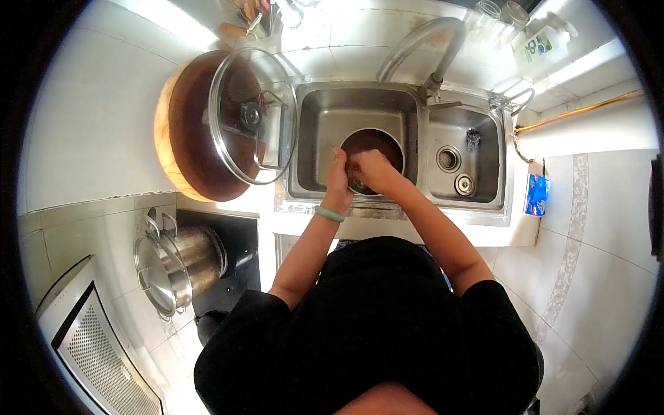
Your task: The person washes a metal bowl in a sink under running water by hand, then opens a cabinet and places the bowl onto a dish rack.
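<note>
1. Stainless-steel sink (422, 131): its left basin (321, 117) holds the vessel.
2. Round vessel (394, 147), brown inside: work in it seems underway; how much is done or left, I cannot tell.
3. Left hand (337, 174), right hand (377, 170): close together over it; whether they grip anything is hidden.

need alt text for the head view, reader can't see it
A person's left hand and right hand are close together over a round vessel in the larger basin of a steel double sink. To the left are a glass lid, a round wooden board and a steel pot.
</note>
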Demonstrator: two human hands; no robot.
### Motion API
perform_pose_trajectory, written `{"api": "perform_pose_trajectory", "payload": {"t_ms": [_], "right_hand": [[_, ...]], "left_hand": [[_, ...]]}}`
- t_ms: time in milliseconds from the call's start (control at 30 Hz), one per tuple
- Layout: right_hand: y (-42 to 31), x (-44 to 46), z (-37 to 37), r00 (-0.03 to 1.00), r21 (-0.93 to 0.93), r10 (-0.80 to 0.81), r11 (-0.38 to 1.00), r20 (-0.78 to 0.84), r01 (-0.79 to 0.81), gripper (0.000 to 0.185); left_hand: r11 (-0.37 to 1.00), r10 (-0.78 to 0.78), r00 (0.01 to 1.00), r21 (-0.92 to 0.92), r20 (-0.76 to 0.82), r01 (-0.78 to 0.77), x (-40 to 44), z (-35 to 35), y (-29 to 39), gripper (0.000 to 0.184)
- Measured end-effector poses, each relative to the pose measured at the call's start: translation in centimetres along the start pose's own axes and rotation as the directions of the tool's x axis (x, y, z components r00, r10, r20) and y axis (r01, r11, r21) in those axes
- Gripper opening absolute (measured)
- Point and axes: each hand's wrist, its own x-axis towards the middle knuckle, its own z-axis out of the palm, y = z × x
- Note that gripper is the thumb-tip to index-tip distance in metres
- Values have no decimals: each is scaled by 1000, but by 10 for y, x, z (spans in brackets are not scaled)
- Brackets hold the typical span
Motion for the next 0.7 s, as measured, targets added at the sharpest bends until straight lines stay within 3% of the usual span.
{"api": "perform_pose_trajectory", "payload": {"t_ms": [67, 133, 267, 333, 367, 433, 467, 500, 533, 567, 633, 700], "right_hand": [[-2, 1, 2, 998, -41, 35, 998, -49, -37, 12], [-2, 6, 11, 957, -253, 144, 944, -253, -210, 12], [-4, 6, 15, 927, -253, 314, 898, -205, -360, 18], [-6, 5, 16, 821, -140, 316, 894, -475, -425, 27], [-6, 6, 16, 825, -142, 313, 896, -472, -421, 27], [-2, 4, 16, 827, -108, 63, 983, -558, -148, 43], [6, 5, 16, 844, 10, -53, 998, -534, 69, 39], [8, 4, 8, 843, 11, -49, 998, -536, 65, 39], [11, 4, -2, 963, 104, -88, 988, -256, 118, 36], [9, 3, -13, 987, 209, -152, 968, 43, 140, 34], [6, 2, -18, 988, 280, -146, 952, 50, 126, 26], [14, 6, -7, 957, -60, -61, 997, -282, 45, 22]], "left_hand": [[1000, 13, 1000, 0, 3, -13, -2, 5, -2, 65], [992, -35, 999, -120, 35, 39, -6, 11, 1, 52], [998, -6, 999, -67, 34, 8, -10, 16, 4, 62], [999, 21, 998, -42, 63, -18, -7, 17, 6, 41], [999, 25, 998, -44, 59, -22, -9, 18, 9, 41], [998, -18, 1000, 55, 0, 18, -15, 21, 15, 43], [998, -22, 1000, 58, 0, 22, -11, 14, 12, 43], [995, -83, 996, 62, 17, 82, -5, 4, 9, 50], [988, -142, 989, 68, 34, 140, 2, -5, 5, 58], [988, -142, 989, 71, 35, 139, 2, -4, 7, 58], [976, -176, 978, 148, 115, 158, -2, -3, 10, 61], [983, -162, 979, 111, 125, 149, -16, 15, 20, 63]]}}
